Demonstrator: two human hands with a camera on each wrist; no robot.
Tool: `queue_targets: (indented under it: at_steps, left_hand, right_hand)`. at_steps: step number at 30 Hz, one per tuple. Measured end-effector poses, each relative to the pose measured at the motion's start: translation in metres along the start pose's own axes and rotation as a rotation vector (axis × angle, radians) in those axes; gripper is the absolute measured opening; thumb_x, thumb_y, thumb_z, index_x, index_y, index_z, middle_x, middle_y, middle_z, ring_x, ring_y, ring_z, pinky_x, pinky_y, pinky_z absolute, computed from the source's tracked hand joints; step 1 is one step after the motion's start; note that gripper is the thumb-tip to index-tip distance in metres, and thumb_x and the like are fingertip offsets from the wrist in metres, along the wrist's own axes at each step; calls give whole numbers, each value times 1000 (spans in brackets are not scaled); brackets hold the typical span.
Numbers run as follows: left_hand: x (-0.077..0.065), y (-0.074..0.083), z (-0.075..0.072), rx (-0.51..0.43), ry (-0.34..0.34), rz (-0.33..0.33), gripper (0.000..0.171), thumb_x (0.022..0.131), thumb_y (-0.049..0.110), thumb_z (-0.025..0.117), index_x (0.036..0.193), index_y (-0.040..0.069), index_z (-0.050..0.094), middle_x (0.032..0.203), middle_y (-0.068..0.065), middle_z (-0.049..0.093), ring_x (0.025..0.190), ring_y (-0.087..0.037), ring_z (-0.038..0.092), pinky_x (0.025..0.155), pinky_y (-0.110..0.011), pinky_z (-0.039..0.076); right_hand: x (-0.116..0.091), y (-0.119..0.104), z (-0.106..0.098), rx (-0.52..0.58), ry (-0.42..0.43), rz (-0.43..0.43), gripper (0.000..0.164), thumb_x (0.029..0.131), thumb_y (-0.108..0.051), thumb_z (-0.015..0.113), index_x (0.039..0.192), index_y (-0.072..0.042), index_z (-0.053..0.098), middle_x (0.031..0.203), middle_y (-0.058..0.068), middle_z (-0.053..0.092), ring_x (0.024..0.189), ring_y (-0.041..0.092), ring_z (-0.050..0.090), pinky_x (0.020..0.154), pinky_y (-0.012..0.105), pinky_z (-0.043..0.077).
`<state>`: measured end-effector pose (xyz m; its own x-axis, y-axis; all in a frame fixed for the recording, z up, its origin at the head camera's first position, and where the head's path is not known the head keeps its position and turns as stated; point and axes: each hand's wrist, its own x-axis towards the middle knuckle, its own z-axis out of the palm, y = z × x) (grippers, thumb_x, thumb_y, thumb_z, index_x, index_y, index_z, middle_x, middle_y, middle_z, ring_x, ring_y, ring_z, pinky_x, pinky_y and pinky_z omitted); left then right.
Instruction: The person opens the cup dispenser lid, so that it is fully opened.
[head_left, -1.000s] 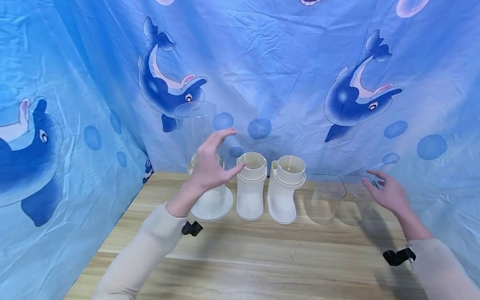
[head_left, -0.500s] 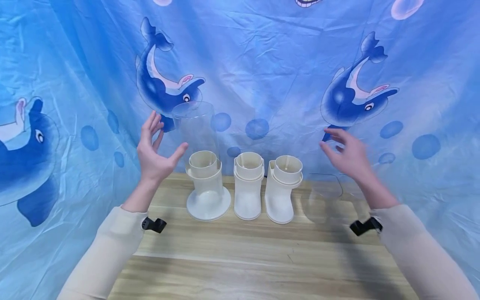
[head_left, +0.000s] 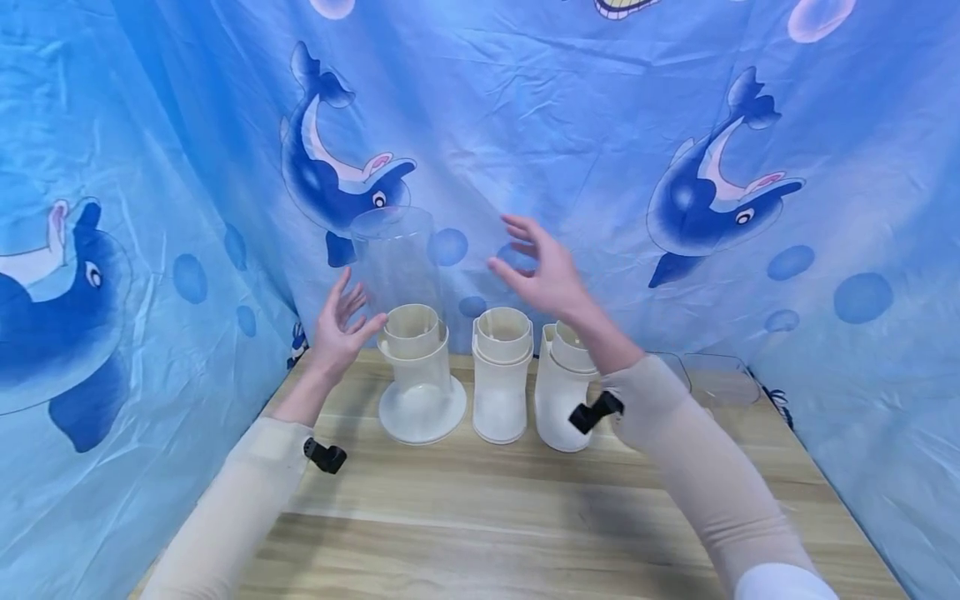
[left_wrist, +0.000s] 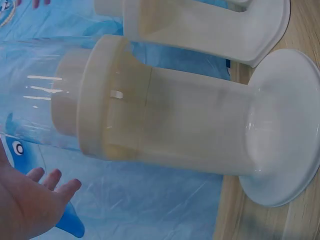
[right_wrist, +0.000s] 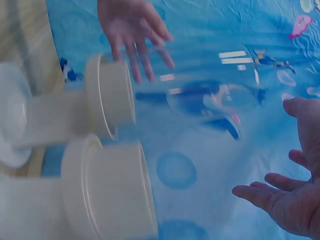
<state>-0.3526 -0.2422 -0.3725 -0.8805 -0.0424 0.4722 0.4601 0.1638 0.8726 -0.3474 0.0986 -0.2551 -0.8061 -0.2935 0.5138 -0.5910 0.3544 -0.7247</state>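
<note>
My left hand (head_left: pixel 341 337) is beside a tall clear cylinder (head_left: pixel 397 258), fingers spread and holding nothing. That cylinder sits on the cream collar of a white stand (head_left: pixel 422 408) with a round base. In the left wrist view the hand (left_wrist: pixel 35 200) lies apart from the cylinder (left_wrist: pixel 30 90). My right hand (head_left: pixel 546 271) hangs in the air above the middle white boot-shaped holder (head_left: pixel 501 400), fingers extended, nothing in it. The right wrist view shows both the right hand (right_wrist: pixel 295 195) and, behind the clear cylinder (right_wrist: pixel 200 70), the left hand (right_wrist: pixel 132 30).
Another white boot-shaped holder (head_left: pixel 558 408) stands right of the middle one, partly hidden by my right forearm. Two clear containers (head_left: pixel 720 379) stand at the back right, partly covered by the sleeve. A blue dolphin-print cloth (head_left: pixel 480 125) hangs behind the wooden table (head_left: pixel 480 525).
My right hand has moved left from the clear containers to above the white holders. The left hand has swung left, away from in front of the tall cylinder, then slightly back toward it.
</note>
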Motion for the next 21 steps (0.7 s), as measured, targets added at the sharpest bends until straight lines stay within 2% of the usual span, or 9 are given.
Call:
queue_targets:
  at_steps: [4,11,16,19,21]
  left_hand:
    - [1,0,3,-16,-21,12,93,96,5,73,171,23,21,171,-22,35,157,-40,38,129,-63,30]
    - [2,2,5,-28,-21,57,88,96,-1,71,170,17,27,168,-21,42,153,-40,43,129,-64,31]
    - [4,1,7,-3,-53,60,82,100,3,69,169,17,28,167,-18,44,144,-21,54,125,-48,43]
    - [5,1,9,-8,-35,86,78,100,4,71,167,19,35,163,-19,50,132,-7,61,117,-34,53]
    - [5,3,9,-10,-15,108,77,99,4,73,165,20,39,160,-19,54,126,-2,63,108,-26,56]
  right_hand:
    - [8,-12,37,31,-60,28,83,97,-33,80,166,-28,33,169,13,42,149,36,52,110,45,58]
    - [18,-13,87,6,-129,25,94,99,-33,77,170,-21,18,171,20,36,149,41,51,108,50,59]
    - [19,-8,105,-67,-122,35,100,99,-32,77,171,-21,8,166,22,43,146,41,55,105,45,61]
    - [20,-8,109,-95,-92,24,99,99,-29,78,170,-20,9,164,22,47,143,40,58,104,44,61]
    - [21,-8,109,-114,-79,15,99,99,-28,78,170,-19,11,162,21,49,141,39,60,104,43,62]
